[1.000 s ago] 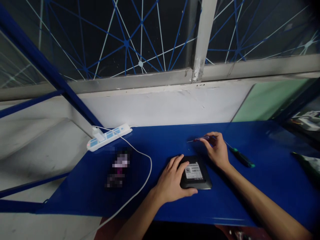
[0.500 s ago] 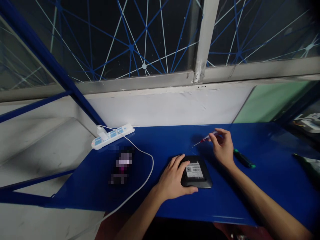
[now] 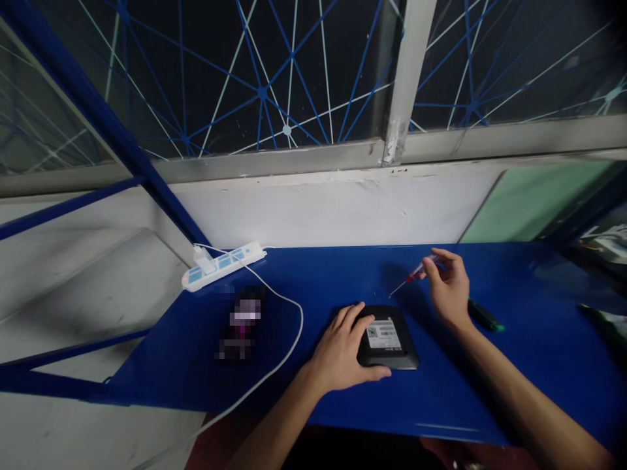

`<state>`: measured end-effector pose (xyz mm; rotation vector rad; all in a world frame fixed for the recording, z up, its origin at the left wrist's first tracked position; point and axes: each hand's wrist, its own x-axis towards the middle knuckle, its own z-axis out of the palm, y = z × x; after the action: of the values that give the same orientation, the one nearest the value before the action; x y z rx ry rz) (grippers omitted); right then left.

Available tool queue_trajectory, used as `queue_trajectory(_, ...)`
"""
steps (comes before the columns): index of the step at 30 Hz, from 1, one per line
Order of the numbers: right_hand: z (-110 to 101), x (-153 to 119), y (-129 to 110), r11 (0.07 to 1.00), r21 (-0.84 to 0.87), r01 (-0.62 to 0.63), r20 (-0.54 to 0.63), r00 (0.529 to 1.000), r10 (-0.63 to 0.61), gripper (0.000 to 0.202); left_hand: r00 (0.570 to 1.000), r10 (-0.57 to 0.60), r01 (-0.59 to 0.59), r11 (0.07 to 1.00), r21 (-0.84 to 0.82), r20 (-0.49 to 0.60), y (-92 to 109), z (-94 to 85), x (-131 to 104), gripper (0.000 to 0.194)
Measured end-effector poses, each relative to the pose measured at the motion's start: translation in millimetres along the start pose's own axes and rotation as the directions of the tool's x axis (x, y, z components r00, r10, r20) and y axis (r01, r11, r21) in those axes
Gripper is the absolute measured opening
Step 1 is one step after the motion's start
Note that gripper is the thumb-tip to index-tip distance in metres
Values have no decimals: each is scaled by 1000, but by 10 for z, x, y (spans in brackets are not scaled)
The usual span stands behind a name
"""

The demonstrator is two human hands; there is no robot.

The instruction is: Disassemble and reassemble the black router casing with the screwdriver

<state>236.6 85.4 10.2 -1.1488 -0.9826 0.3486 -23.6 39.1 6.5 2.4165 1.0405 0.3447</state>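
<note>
A flat black box-shaped device (image 3: 410,352) with a white printed label (image 3: 383,335) lies on the blue table. My left hand (image 3: 343,346) grips its left side, fingers over the far edge and thumb along the near edge. Beyond the device's far right corner, my right hand (image 3: 448,287) pinches a thin screwdriver (image 3: 415,271) with a red and clear handle. Its tip points down and left, just over the table. One or two tiny bits (image 3: 375,294), too small to name, lie near that tip. A dark green-and-black tool (image 3: 484,316) rests beside my right wrist.
A white power strip (image 3: 223,266) with a plug in it sits at the table's back left. Its white cable (image 3: 300,320) curves across the table toward the front edge. A blurred-out dark object (image 3: 241,323) lies left of the cable. Blue frame bars (image 3: 166,209) rise at the left.
My right hand and the screwdriver have shifted slightly to the right, so the tip has moved away from the tiny bits. My left hand stays on the device.
</note>
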Motion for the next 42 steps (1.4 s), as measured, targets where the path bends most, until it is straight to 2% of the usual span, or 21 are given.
queue_trajectory(4,-87,-27,-56,997,54,-55,3,998,55,31,1000,-5,5,1000,-8,8,8,-14,-3,96)
queue_trajectory(6,-150,-72,-60,989,76,-124,42,992,121,33,1000,-8,8,1000,-3,14,6,-10,-4,96)
queue_trajectory(10,-236,-165,-47,948,127,-293,155,949,273,35,1000,-2,2,1000,18,10,-4,5,-8,96)
queue_trajectory(14,-228,-209,-55,917,149,-370,210,918,337,36,1000,4,-4,999,33,-1,-7,11,-9,96)
queue_trajectory(31,-186,-295,-205,828,224,-513,344,837,426,32,1000,18,-18,1000,16,-11,-16,16,-4,92)
queue_trajectory(42,-181,-352,-149,836,167,-522,403,810,426,35,1000,13,-13,1000,27,-12,-11,21,-15,91)
